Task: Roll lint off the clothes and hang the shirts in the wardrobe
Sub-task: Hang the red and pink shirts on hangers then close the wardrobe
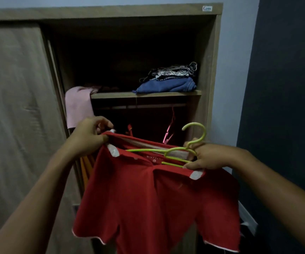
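Wardrobe [210, 70]; folded clothes [168, 85]; pink hanger [170, 132]

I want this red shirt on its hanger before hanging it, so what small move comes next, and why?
Probably slide the green hanger down into the neck opening of the red shirt. The left hand pinches the collar open, the right hand holds the hanger, and its arms lie across the opening, not yet under the shoulders.
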A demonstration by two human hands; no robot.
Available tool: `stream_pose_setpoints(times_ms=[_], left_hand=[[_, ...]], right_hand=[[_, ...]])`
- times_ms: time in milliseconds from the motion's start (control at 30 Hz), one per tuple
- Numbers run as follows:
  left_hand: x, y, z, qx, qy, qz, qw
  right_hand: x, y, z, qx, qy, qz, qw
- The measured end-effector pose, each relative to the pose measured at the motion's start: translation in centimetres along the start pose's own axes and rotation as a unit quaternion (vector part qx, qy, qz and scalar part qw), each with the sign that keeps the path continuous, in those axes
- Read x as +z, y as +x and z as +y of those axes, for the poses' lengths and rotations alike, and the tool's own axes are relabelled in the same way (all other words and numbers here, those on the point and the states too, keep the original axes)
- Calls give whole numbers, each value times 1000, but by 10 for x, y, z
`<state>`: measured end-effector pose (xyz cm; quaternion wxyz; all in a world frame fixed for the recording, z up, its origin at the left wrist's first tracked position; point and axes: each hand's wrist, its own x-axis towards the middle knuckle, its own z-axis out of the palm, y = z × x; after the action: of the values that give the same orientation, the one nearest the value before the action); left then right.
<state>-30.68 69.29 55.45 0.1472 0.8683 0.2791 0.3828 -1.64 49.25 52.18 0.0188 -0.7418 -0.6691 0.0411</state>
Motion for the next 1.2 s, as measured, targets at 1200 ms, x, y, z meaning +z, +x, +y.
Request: stream_pose_setpoints(times_ms=[1200], left_hand=[[85,-24,8,145,70,-29,987]], right_hand=[[-59,28,-55,-89,375,329,862]])
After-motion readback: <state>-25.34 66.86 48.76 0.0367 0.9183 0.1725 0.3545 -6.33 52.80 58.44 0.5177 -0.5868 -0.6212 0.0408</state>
